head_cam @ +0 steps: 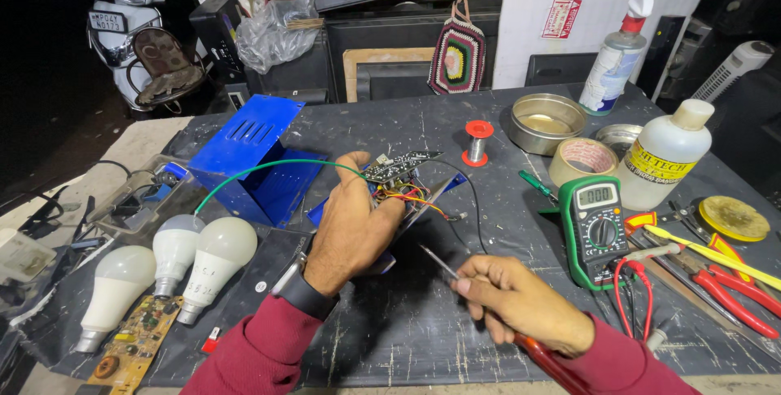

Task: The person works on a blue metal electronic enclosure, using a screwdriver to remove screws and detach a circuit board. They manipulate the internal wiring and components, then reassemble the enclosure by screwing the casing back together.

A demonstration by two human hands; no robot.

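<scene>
Far left of the counter (390,330) there are three white LED bulbs (175,269) lying side by side, bases pointing toward the near edge, with a bare yellowish driver board (134,346) right beside them. Behind the bulbs sits a blue metal housing (248,159), tipped open, and a green wire (260,169) arcs from it over to the middle.

The left hand (351,228) has its grip wrapped closed around a small assembly: a dark circuit board (397,165) sticks out past the fingertips, tilted, with a bundle of red, yellow and orange wires (411,196) hanging off it onto a blue plate underneath. There's a dark watch on that wrist and a maroon sleeve.

The right hand (521,301) sits just below and right of that, fingers pinched shut on a soldering iron (443,265) with a red handle; its metal tip points up-left toward the wires but stays a little apart from them.

Moving right: a red spool of solder (477,141) stands upright, then a round metal tin (547,122), a roll of tan tape (582,159), and a green multimeter (595,228) lying flat with its red lead curled beside it. Behind it a white spray bottle (618,57), and nearer, a white plastic bottle (665,155). At the far right edge, red-handled pliers (736,293) and a yellow screwdriver lie on the counter.
</scene>
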